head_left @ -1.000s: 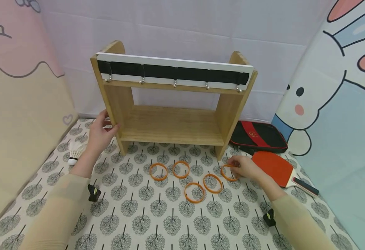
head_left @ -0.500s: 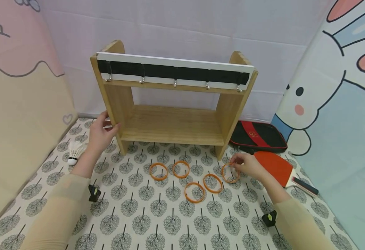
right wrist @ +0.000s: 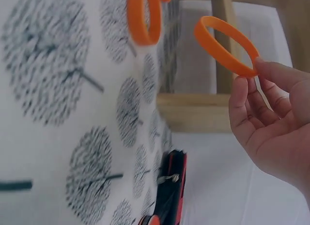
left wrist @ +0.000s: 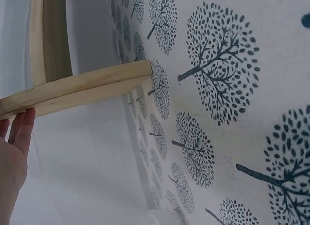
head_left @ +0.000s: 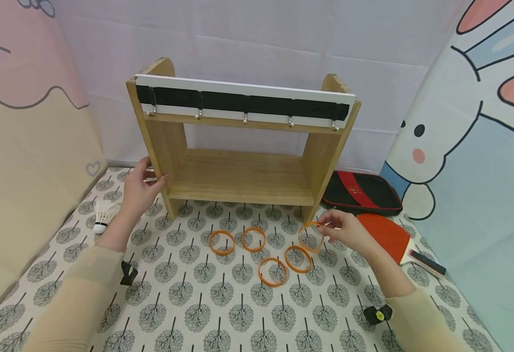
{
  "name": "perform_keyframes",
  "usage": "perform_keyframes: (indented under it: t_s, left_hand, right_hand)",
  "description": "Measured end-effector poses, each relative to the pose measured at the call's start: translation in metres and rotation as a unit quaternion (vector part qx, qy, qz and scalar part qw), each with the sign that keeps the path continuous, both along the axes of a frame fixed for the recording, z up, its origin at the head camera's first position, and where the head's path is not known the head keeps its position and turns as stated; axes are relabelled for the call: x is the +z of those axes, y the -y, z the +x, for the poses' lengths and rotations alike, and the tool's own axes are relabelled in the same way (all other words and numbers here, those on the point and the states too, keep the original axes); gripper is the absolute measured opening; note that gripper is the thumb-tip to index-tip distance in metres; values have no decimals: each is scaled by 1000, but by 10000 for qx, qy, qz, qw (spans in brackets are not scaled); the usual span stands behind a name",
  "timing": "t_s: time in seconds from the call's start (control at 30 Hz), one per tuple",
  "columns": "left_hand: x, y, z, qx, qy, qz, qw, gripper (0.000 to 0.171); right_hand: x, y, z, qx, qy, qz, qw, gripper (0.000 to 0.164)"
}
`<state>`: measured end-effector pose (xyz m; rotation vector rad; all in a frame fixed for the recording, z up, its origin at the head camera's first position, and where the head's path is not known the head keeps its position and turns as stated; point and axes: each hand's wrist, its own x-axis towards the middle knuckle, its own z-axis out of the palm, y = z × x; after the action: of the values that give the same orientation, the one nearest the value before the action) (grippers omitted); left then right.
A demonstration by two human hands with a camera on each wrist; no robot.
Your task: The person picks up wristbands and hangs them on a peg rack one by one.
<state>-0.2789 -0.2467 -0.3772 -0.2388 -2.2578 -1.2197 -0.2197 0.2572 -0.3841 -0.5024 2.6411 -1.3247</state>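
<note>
The right hand (head_left: 346, 231) pinches an orange ring (right wrist: 218, 53) off the cloth (head_left: 204, 293), near the right leg of the shelf (head_left: 243, 181); the left hand (head_left: 139, 191) grips the shelf's left edge. Open cloth stretches nearer than four flat rings (head_left: 273, 285).

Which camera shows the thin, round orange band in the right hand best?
The right wrist view: the orange band appears largest there, pinched in the right hand. The head view shows it much smaller; the left wrist view doesn't show it.
</note>
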Motion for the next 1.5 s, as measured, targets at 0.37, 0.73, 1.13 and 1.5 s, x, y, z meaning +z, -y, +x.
perform_keyframes:
  t_s: [0.37,0.73,1.13,1.5]
  left_hand:
    - [-23,10,5,-268,411,75,9988,63]
    - [-13,-2,24,-326,616,337,9970,64]
    - [-25,-4,16,-501,775,503,9945,56]
    - [-49,4,0,-372,872,624,9935,61]
  right_hand:
    - [28,38,13,-219,-291,-444,9983,24]
    - [62,83,17,-284,-403,-1693,9843,25]
    - [79,145,11,-33,-323,-3270,9445,21]
    - [81,196,11,315,314,-4508,8915,25]
